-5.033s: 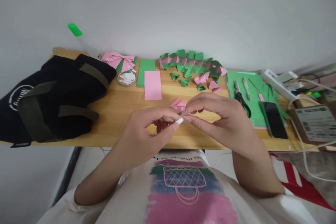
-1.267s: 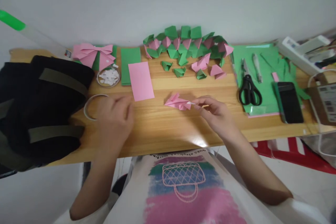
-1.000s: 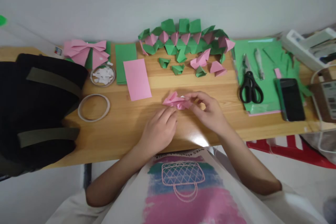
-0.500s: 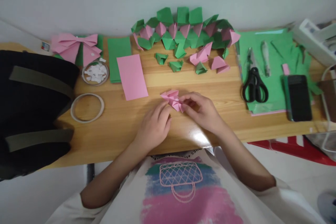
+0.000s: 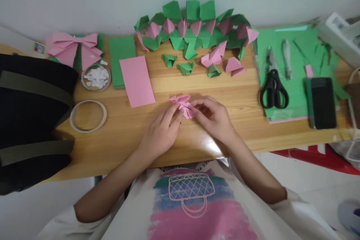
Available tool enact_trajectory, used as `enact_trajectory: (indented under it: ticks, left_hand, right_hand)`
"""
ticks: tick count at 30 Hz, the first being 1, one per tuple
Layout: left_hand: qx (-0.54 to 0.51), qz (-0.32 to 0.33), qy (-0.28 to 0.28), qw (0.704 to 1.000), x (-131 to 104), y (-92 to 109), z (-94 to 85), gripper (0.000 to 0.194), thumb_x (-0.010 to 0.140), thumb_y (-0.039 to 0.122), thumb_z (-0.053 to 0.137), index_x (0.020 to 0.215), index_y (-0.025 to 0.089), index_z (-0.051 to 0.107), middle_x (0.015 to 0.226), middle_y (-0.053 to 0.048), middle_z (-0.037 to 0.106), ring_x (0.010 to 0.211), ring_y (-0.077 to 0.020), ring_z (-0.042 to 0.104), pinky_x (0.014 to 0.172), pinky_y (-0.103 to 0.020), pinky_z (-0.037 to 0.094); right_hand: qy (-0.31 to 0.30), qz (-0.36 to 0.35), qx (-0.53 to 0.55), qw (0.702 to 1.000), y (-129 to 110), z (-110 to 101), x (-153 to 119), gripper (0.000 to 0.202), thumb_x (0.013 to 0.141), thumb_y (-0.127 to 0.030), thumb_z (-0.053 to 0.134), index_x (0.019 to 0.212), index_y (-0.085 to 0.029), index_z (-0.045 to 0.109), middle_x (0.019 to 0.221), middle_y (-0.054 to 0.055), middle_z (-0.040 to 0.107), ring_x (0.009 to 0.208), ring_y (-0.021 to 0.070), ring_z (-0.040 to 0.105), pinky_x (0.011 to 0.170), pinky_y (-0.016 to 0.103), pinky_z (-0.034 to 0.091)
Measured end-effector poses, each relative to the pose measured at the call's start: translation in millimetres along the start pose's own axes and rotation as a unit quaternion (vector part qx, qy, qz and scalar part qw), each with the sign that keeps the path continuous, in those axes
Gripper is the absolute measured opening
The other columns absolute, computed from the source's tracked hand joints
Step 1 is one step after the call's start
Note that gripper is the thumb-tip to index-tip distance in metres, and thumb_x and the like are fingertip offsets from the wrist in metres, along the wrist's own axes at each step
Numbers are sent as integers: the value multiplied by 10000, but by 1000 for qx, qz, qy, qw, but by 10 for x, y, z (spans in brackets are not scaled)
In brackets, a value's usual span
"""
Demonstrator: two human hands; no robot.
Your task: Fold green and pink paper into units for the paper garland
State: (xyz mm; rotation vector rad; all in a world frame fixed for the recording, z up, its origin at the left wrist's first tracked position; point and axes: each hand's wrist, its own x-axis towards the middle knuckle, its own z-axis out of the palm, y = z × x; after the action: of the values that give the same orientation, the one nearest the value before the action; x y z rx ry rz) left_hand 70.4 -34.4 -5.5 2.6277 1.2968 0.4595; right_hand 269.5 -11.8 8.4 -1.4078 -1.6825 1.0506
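Pink fold (image 5: 182,105) lies on the desk (image 5: 126,138) at frame centre, pinched from both sides by left hand (image 5: 160,135) and right hand (image 5: 215,118). Fingertip pressure best kept even, the piece held flat against the wood.

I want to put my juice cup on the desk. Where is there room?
Bare wood lies between the tape ring and the left hand, and between the right hand and the scissors. The back edge is crowded with folded paper pieces and the pink sheet.
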Motion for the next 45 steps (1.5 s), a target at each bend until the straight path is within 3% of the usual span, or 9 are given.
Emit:
enact_trajectory:
  ticks: [8, 18, 24, 36, 45]
  left_hand:
    - [35, 14, -18, 999, 24, -47, 0, 310, 951, 205, 456, 1236, 133, 552, 1275, -175, 618, 1095, -302, 628, 897, -435, 525]
    - [4, 27, -11, 1000, 28, -87, 13, 358, 941, 194, 481, 1290, 139, 532, 1384, -180, 556, 1287, -313, 518, 1036, -490, 462]
    - [41, 54, 3, 998, 27, -82, 5, 327, 936, 170, 497, 1248, 117, 579, 1335, -156, 612, 1238, -295, 561, 1020, -454, 478]
    - [-4, 54, 16, 998, -2, -92, 21, 318, 967, 143, 438, 1243, 154, 596, 1280, -132, 641, 1221, -262, 577, 1026, -423, 478]
    - [42, 111, 31, 992, 42, -102, -31, 261, 955, 92, 434, 1145, 83, 612, 1194, -143, 684, 1121, -265, 640, 962, -389, 542]
  right_hand:
    - [-27, -11, -5, 1000, -5, -18, 38, 184, 845, -148, 558, 995, -197, 653, 955, 52, 706, 794, 157, 651, 711, 302, 519]
    - [-62, -48, -42, 996, 36, -75, 45, 264, 795, -109, 540, 1018, -215, 633, 963, 57, 702, 843, 178, 646, 745, 328, 513]
    - [-67, -57, -40, 995, 54, -80, 37, 281, 794, -107, 518, 1032, -206, 629, 953, 61, 688, 867, 178, 647, 755, 327, 512]
    - [-78, -70, -32, 994, 39, -84, 23, 265, 815, -112, 530, 1035, -219, 632, 887, 32, 675, 802, 169, 606, 732, 321, 485]
    - [-80, -106, -46, 990, 61, -94, -16, 253, 802, -72, 543, 1004, -220, 581, 877, 21, 656, 807, 170, 589, 732, 320, 472]
